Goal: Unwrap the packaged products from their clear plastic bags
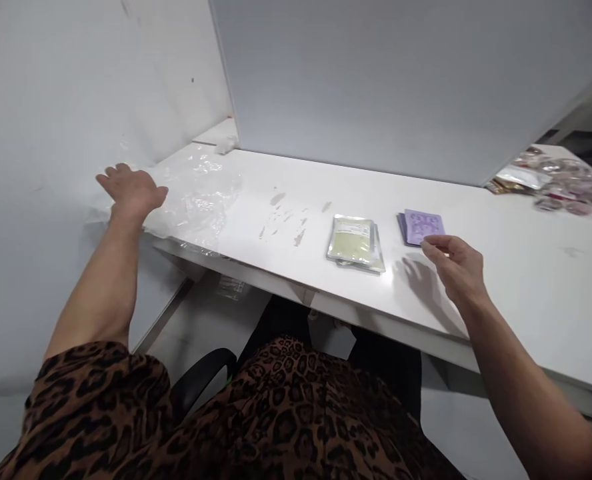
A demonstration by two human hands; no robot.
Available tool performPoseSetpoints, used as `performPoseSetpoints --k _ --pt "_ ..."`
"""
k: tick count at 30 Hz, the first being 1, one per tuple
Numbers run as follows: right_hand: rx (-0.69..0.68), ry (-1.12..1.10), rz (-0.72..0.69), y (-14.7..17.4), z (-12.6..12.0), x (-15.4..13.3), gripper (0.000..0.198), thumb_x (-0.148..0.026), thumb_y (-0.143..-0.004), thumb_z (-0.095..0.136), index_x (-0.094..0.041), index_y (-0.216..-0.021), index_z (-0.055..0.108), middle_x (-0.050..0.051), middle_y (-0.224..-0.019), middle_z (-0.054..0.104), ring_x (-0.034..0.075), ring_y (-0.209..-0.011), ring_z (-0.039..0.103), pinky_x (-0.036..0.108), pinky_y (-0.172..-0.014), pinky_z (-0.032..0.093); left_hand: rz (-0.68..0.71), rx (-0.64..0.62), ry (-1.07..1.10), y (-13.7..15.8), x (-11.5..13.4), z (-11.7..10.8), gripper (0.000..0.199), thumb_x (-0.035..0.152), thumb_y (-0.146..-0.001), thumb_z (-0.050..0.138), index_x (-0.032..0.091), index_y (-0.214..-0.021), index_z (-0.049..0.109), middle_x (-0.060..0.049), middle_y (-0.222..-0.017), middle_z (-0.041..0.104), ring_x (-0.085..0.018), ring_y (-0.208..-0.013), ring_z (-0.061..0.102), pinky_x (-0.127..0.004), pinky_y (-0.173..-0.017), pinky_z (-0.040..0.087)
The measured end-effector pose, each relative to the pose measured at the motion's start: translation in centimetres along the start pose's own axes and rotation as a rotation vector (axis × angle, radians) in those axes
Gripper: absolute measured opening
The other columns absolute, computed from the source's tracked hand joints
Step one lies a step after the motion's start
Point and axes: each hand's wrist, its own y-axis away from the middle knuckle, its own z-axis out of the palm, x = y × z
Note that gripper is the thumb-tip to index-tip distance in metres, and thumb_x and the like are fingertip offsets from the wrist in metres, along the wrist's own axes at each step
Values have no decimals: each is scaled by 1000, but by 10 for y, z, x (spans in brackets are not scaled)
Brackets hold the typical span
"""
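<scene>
My left hand (133, 192) is at the table's left end with its fingers spread, over the edge of a crumpled clear plastic bag (196, 193). Nothing shows in its grasp. My right hand (456, 263) hovers at the near corner of a purple square packet (425, 227), its thumb and forefinger pinched together. Whether anything thin is between those fingertips I cannot make out. A darker packet lies partly under the purple one. To their left, a small pile of pale green sachets (353, 240) with clear edges rests near the front edge.
The white table (276, 247) has brownish worn marks on its top. A grey panel (356, 87) rises behind it. Many small wrapped packets (571, 183) are heaped at the far right. A chair armrest (203, 380) is beside my lap.
</scene>
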Motion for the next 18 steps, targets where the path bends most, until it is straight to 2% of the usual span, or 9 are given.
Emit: performPoseSetpoints --k 2,4,7,10,12,14,16,18 --pt "36 158 25 -16 -6 4 41 -52 -83 66 -19 -107 68 17 -115 71 30 -102 64 48 -95 52 104 151 101 19 13 -14 71 70 -102 33 11 -128 63 -13 -156 47 -36 -136 41 -52 -114 33" --pt "20 335 50 -33 -6 1 51 -54 -86 63 -15 -118 65 24 -129 65 36 -116 60 54 -104 46 229 195 220 42 40 -24 63 63 -104 34 14 -134 62 -12 -155 49 -36 -136 43 -51 -114 34" --pt "-84 573 62 -50 6 -10 79 -64 -88 62 -10 -144 47 33 -150 46 48 -138 43 66 -109 37 433 112 337 82 97 -25 50 51 -100 47 17 -133 64 -15 -151 52 -36 -136 45 -51 -115 36" --pt "-204 730 50 -54 26 -20 93 -71 -89 58 -8 -153 34 35 -154 38 52 -138 41 69 -107 37 669 23 441 121 159 -11 45 46 -99 50 18 -130 66 -15 -146 57 -36 -134 49 -52 -116 37" --pt "-239 801 37 -52 36 -23 86 -66 -95 51 -4 -152 32 37 -147 45 51 -133 48 65 -105 41 785 -17 495 146 193 2 43 43 -98 52 17 -130 66 -16 -145 57 -34 -134 50 -50 -116 37" --pt "-242 858 1 -50 39 -24 72 -49 -100 45 0 -150 32 38 -138 52 49 -128 54 59 -102 44 861 -47 543 167 220 12 43 39 -98 52 17 -132 65 -16 -147 55 -33 -137 49 -48 -117 37" --pt "-267 889 -57 -51 35 -22 58 -32 -101 40 1 -148 34 37 -131 57 47 -122 59 56 -99 47 902 -78 596 183 239 19 43 37 -98 52 16 -133 64 -17 -149 53 -32 -140 48 -46 -118 38" --pt "-281 850 -82 -57 21 -20 49 -24 -99 37 -2 -142 42 34 -123 62 45 -112 63 55 -95 48 913 -112 646 194 250 23 41 36 -98 51 17 -133 64 -18 -151 51 -31 -141 49 -47 -118 39"
